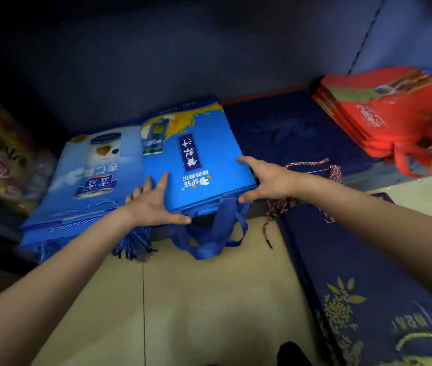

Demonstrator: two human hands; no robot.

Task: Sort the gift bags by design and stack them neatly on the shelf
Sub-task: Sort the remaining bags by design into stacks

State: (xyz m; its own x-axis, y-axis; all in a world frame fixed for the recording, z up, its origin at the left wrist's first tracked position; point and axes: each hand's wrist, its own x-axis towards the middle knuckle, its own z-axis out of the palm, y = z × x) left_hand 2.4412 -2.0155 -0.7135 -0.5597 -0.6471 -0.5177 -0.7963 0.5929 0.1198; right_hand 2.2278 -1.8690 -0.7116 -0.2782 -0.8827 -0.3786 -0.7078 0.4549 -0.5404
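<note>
Beige floor tiles (pixel 196 299) fill the foreground, and two bare forearms reach forward over them. The left hand (pixel 154 204) lies flat, fingers straight and spread, on the near left corner of the bright blue bag stack (pixel 199 165), thumb along its front edge. The right hand (pixel 265 180) presses the stack's right side, fingers extended on top and thumb against the near edge; neither hand curls round anything. Blue strap handles (pixel 209 233) hang from the stack over the floor. Just left lies a paler blue stack (pixel 85 180) with rope handles. To the right, a navy bag with gold print (pixel 355 286) lies on the floor. Farther back, a red bag stack (pixel 389 114) sits on the low dark shelf (pixel 289 128) against a dim blue wall.
</note>
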